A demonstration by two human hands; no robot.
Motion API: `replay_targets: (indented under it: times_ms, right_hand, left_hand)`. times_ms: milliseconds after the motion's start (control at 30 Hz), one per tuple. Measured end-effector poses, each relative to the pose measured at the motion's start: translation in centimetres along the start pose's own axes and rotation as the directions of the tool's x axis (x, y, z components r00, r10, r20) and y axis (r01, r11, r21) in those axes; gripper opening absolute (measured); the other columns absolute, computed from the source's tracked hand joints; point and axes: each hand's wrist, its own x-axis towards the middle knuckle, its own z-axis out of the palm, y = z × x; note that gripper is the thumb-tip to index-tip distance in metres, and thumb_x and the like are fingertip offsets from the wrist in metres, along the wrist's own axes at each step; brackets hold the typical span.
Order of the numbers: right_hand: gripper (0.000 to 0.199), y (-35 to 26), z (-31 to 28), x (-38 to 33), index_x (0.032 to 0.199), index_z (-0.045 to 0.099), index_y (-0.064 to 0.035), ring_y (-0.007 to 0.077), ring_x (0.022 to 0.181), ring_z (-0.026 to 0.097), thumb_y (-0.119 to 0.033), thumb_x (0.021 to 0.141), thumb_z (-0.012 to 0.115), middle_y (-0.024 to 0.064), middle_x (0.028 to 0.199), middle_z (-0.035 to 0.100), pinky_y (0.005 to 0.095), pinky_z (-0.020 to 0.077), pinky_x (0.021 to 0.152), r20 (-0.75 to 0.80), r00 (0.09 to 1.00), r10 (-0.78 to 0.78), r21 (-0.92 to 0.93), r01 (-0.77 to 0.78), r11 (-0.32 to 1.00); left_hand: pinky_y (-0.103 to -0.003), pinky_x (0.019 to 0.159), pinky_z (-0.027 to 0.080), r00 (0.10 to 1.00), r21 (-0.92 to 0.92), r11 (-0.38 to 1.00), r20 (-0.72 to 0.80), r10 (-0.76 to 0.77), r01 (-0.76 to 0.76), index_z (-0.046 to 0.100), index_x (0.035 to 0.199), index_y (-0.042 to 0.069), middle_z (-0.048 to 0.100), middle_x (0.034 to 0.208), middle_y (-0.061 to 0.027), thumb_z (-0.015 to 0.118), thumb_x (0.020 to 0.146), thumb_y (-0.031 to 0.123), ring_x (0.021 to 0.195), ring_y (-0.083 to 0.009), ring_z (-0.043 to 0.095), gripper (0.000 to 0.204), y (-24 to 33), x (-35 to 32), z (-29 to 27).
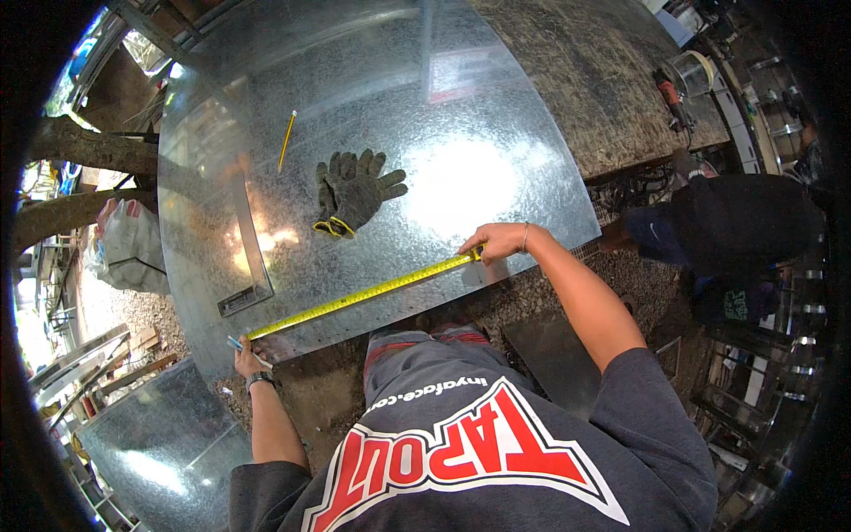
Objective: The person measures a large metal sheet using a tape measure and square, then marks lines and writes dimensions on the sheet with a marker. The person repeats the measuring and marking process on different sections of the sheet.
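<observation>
A yellow tape measure [363, 293] is stretched along the near edge of a shiny sheet of metal [381, 115]. My right hand [501, 239] grips it at its right end, largely covering the case. At the other end, my left hand [250, 359] is closed around a slim light-blue pen [235, 342], its fingers beside the tape's tip. A metal carpenter's square [253, 235] lies flat on the sheet, its corner close to my left hand. Farther in are a grey knitted work glove [353, 188] with yellow trim and a yellow pencil [286, 142].
A worn wooden tabletop [603, 80] adjoins the sheet at far right, carrying a red-and-black power tool [671, 97]. Another person in dark clothes [745, 222] is at the right. Tree branches [89, 146] and a whitish sack [131, 244] stand left; another metal sheet [168, 443] lies lower left.
</observation>
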Motion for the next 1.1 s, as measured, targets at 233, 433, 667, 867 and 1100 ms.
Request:
replay_targets:
  times_ms: [233, 433, 667, 867, 1100]
  right_hand:
    - [0.066, 1.2, -0.1, 0.7, 0.138, 0.061, -0.0293, 0.0199, 0.098, 0.062, -0.010, 0.076, 0.072, 0.0058, 0.120, 0.070, 0.0373, 0.0505, 0.084, 0.036, 0.999, 0.030, 0.016, -0.030, 0.999]
    - [0.064, 0.1, -0.5, 0.3, 0.136, 0.063, -0.0294, 0.0189, 0.090, 0.061, -0.008, 0.076, 0.071, 0.0055, 0.117, 0.071, 0.0373, 0.0491, 0.078, 0.062, 0.995, 0.075, 0.024, -0.076, 0.997]
    - [0.061, 0.1, -0.5, 0.1, 0.132, 0.067, -0.0243, 0.0161, 0.086, 0.061, -0.006, 0.074, 0.072, 0.0048, 0.111, 0.072, 0.0332, 0.0489, 0.075, 0.050, 0.998, 0.046, 0.088, -0.050, 0.995]
    - [0.062, 0.4, -0.5, 0.5, 0.131, 0.068, -0.0253, 0.0152, 0.087, 0.060, -0.005, 0.072, 0.072, 0.0034, 0.110, 0.072, 0.0309, 0.0484, 0.075, 0.053, 0.997, 0.047, 0.107, -0.053, 0.993]
    - [0.062, -0.5, -0.9, -0.3, 0.129, 0.069, -0.0259, 0.0151, 0.086, 0.059, -0.005, 0.071, 0.072, 0.0028, 0.109, 0.073, 0.0303, 0.0477, 0.075, 0.072, 0.992, 0.106, 0.119, -0.114, 0.986]
  left_hand:
    - [-0.030, 0.036, 0.039, 1.000, -0.022, 1.000, 0.014, -0.014, 0.014, 0.063, 0.098, 0.009, 0.056, 0.059, -0.0022, 0.078, 0.089, 0.028, 0.044, -0.0158, 0.054, 0.026, 0.1, -0.3, 0.1]
    - [-0.029, 0.036, 0.040, 1.000, -0.054, 0.998, 0.013, -0.022, 0.023, 0.064, 0.098, 0.009, 0.057, 0.059, -0.0024, 0.079, 0.088, 0.028, 0.044, -0.0155, 0.055, 0.026, 0.2, -0.6, 0.2]
    - [-0.029, 0.037, 0.038, 1.000, -0.077, 0.997, 0.003, -0.016, 0.016, 0.065, 0.096, 0.009, 0.057, 0.059, -0.0017, 0.079, 0.087, 0.027, 0.045, -0.0145, 0.053, 0.024, 0.3, -0.8, 0.4]
    - [-0.029, 0.038, 0.038, 1.000, -0.064, 0.998, -0.004, -0.003, 0.003, 0.065, 0.095, 0.009, 0.058, 0.061, -0.0014, 0.079, 0.087, 0.027, 0.045, -0.0141, 0.052, 0.024, 0.3, -1.0, 0.6]
    - [-0.030, 0.040, 0.040, 0.999, -0.026, 0.999, 0.003, -0.044, 0.044, 0.060, 0.103, 0.007, 0.056, 0.063, -0.0042, 0.079, 0.088, 0.028, 0.047, -0.0157, 0.051, 0.031, 0.5, -0.5, 0.4]
